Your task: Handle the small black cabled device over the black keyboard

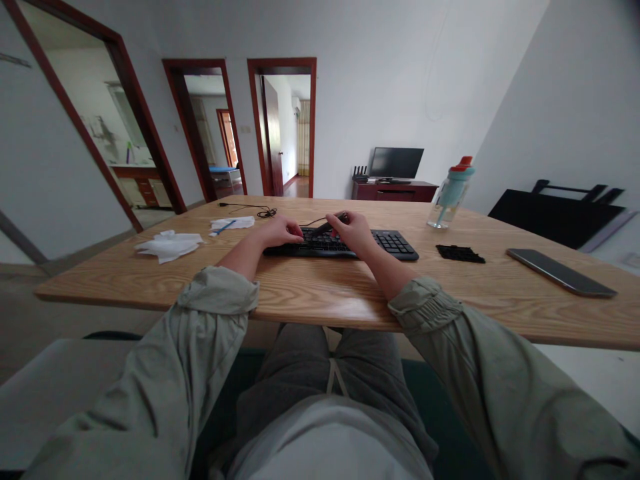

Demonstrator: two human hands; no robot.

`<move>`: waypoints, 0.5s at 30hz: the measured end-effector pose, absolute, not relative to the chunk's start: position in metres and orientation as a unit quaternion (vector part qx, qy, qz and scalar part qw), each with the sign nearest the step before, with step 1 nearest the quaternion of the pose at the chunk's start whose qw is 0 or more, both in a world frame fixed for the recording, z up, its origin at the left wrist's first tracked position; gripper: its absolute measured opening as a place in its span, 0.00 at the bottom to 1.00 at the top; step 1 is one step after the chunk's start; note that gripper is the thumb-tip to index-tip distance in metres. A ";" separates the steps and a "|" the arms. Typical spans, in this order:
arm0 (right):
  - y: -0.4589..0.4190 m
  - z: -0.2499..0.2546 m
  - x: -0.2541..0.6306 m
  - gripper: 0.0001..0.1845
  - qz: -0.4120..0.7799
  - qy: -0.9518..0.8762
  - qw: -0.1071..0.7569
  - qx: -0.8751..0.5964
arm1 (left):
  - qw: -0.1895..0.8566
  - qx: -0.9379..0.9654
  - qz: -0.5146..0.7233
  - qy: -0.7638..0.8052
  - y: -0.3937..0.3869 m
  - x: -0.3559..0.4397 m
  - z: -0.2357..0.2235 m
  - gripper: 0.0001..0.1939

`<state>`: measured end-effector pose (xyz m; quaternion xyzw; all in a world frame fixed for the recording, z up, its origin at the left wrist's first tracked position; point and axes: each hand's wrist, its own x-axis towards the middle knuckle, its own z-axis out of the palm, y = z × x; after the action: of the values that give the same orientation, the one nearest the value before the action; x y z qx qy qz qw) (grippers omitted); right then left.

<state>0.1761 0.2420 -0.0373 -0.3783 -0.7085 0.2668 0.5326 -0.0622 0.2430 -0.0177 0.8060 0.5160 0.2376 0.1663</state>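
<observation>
A black keyboard (345, 243) lies near the middle of the tabletop (310, 293), its long axis running left to right, parallel to the near edge; its number pad points toward the right edge. The left hand (280, 232) rests on the keyboard's left end, fingers curled down onto the keys. The right hand (353, 230) sits over the middle rows, fingers pinched on a small dark tool with a red bit (334, 225) — too small to identify. No lettering on the keys is readable. A pile of loose black keycaps (460, 253) lies just right of the keyboard — apart from it.
</observation>
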 end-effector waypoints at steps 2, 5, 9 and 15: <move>0.242 -0.038 0.176 0.25 0.265 -0.705 0.533 -0.385 | 0.161 0.805 0.230 0.523 0.243 -0.062 -0.018 0.14; 0.242 -0.038 0.176 0.27 0.259 -0.699 0.535 -0.398 | 0.146 0.813 0.219 0.519 0.243 -0.059 -0.020 0.18; 0.238 -0.036 0.175 0.24 0.256 -0.686 0.538 -0.417 | 0.107 0.830 0.206 0.507 0.245 -0.052 -0.026 0.21; 0.228 -0.032 0.172 0.18 0.293 -0.715 0.508 -0.380 | 0.089 0.842 0.209 0.490 0.244 -0.048 -0.028 0.14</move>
<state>0.1722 0.2279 -0.0318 -0.3803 -0.7150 0.2929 0.5083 -0.0482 0.2439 -0.0279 0.8418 0.4898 0.2089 0.0886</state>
